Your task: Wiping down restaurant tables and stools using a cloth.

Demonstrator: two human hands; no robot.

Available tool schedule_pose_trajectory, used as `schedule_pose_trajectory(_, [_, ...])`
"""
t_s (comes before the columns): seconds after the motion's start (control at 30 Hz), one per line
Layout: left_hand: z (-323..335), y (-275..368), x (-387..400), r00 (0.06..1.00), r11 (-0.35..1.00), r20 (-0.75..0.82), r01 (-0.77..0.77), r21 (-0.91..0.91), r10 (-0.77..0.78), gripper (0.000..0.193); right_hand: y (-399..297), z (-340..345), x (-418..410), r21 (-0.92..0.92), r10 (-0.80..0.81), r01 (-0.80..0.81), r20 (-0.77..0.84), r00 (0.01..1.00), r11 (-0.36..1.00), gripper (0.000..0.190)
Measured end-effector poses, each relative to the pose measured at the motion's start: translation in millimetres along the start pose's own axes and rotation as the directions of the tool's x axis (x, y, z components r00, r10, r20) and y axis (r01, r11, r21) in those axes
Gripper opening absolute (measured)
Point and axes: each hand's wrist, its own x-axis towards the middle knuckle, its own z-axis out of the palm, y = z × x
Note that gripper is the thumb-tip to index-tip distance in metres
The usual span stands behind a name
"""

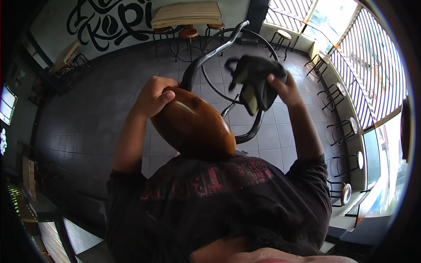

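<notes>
A round-seated stool with a glossy brown wooden seat (194,125) is tilted against my front, its dark metal legs (200,64) and ring pointing away from me. My left hand (158,95) grips the seat's upper left edge, with the thumb on top of the wood. In my right hand (284,87) is a dark, crumpled cloth (258,77) with lighter greenish patches, held beside the legs and slightly blurred. Part of the metal ring and the right-hand legs lie behind the cloth.
A wooden table (186,14) with stools (188,33) stands by the far wall. More round stools (340,89) line the slatted windows on the right. Another wooden table (64,57) is at the far left. Grey floor tiles (115,108) stretch around me.
</notes>
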Motion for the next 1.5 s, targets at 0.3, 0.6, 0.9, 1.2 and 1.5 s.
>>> schedule_pose_trajectory(0.3, [13, 17, 26, 0.996, 0.992, 0.080, -0.059, 0.111, 0.050, 0.071, -10, 79, 72, -0.726, -0.419, 0.657, 0.541, 0.729, 0.205, 0.056])
schedule_pose_trajectory(0.6, [18, 19, 27, 0.996, 0.993, 0.085, -0.022, 0.117, 0.012, 0.071, 24, 48, 106, -0.665, -0.293, 0.559, 0.478, 0.828, 0.494, 0.049])
schedule_pose_trajectory(0.9, [16, 17, 26, 0.996, 0.977, 0.056, 0.058, 0.206, -0.070, 0.069, -14, 98, 83, -0.608, -0.316, 0.727, 0.655, 0.687, 0.320, 0.034])
schedule_pose_trajectory(1.2, [32, 32, 44, 0.988, 0.953, 0.118, 0.061, 0.296, -0.100, 0.060, 31, 48, 98, -0.494, -0.300, 0.596, 0.553, 0.777, 0.633, 0.042])
schedule_pose_trajectory(1.5, [36, 49, 50, 0.980, 0.959, 0.190, -0.107, 0.264, 0.057, 0.050, 81, -72, 99, -0.801, -0.251, 0.449, 0.376, 0.892, 0.396, 0.034])
